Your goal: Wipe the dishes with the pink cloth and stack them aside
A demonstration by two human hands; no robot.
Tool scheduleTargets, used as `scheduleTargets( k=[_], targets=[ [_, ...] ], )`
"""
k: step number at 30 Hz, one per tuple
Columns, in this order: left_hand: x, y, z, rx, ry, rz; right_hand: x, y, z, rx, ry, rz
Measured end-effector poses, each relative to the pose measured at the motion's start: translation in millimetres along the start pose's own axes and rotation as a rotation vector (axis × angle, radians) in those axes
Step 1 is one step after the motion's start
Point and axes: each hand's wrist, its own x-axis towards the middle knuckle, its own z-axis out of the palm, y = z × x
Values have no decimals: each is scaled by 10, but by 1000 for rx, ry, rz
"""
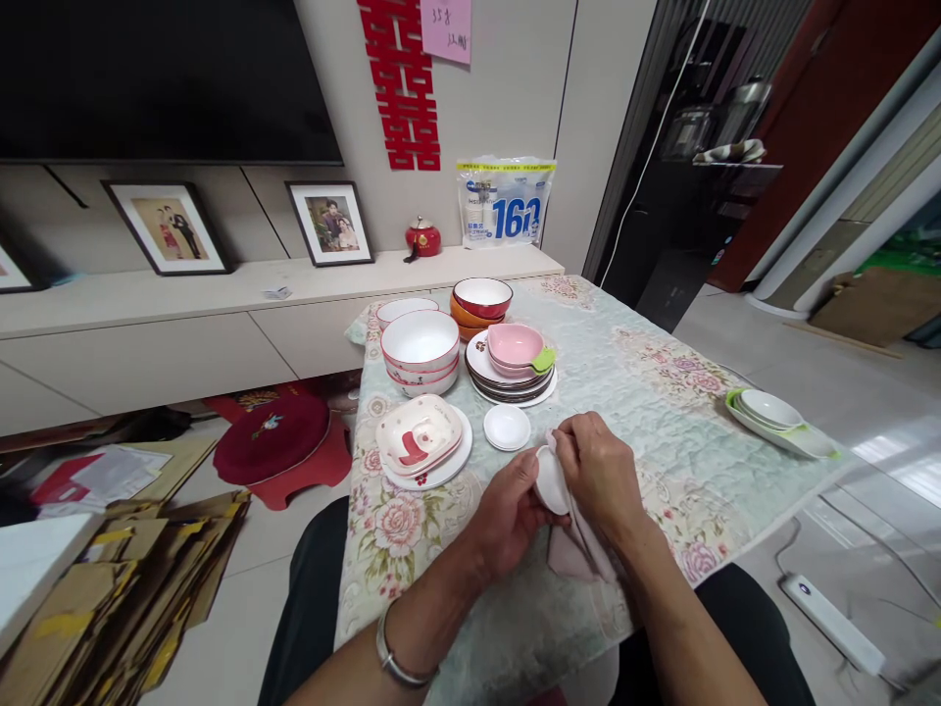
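Note:
A small white dish [551, 482] is tilted up between my hands above the near part of the table. My left hand [509, 510] grips its left rim, thumb on the face and fingers underneath. In my right hand [599, 466] is a pale pink cloth [577, 554], pressed against the dish's right side and hanging down below. Just beyond lie small white dishes [507, 427], stacked. Left of them, rectangular patterned dishes [419, 431] sit on a white plate [462, 456].
Red-rimmed bowls [420, 343], orange bowls [470, 316] and plates topped by pink leaf-handled bowls [516, 345] stand farther back. At the right edge, a green-rimmed dish [771, 431] holds small white dishes. A red stool [283, 446] and flattened cardboard [124, 588] are left of the table.

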Motion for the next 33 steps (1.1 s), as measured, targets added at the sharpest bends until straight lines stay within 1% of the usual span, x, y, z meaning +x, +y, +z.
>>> scheduleTargets(
  k=[3, 6, 7, 10, 12, 13, 15, 18, 20, 22, 24, 26, 28, 30, 33],
  targets=[
    [-18, -18, 37, 24, -31, 53, 18, 77, -22, 102, 35, 93],
    [-5, -6, 26, -9, 9, 49, 34, 73, -62, 238, 73, 103],
    [4, 1, 14, -20, 29, 40, 36, 54, -70, 290, 53, 70],
    [29, 19, -25, -42, 56, -5, 32, -17, -59, 394, -88, -106],
    [37, 24, -41, -48, 57, -38, 18, -49, -27, 364, -134, -181],
    [40, 23, -44, -47, 59, -45, 11, -55, -7, 327, -129, -184],
    [41, 19, -40, -36, 63, -29, -4, -49, 29, 255, -99, -134],
    [38, 8, -23, 4, 58, 50, -14, -5, 67, 233, -94, 19],
    [33, 1, -17, 52, 56, 104, -13, 34, 83, 282, -140, 147],
    [22, -5, -22, 121, 60, 150, -8, 74, 91, 369, -227, 249],
    [9, -7, -33, 189, 65, 183, -1, 111, 91, 460, -295, 278],
    [-4, 1, -41, 202, 73, 194, 5, 144, 79, 491, -282, 214],
    [-10, 22, -37, 155, 62, 164, 9, 168, 51, 445, -216, 108],
    [-6, 50, -20, 82, 26, 109, 11, 174, 5, 377, -166, -5],
    [15, 73, 3, -17, -11, 4, 8, 125, -80, 306, -150, -152]
  ],
)
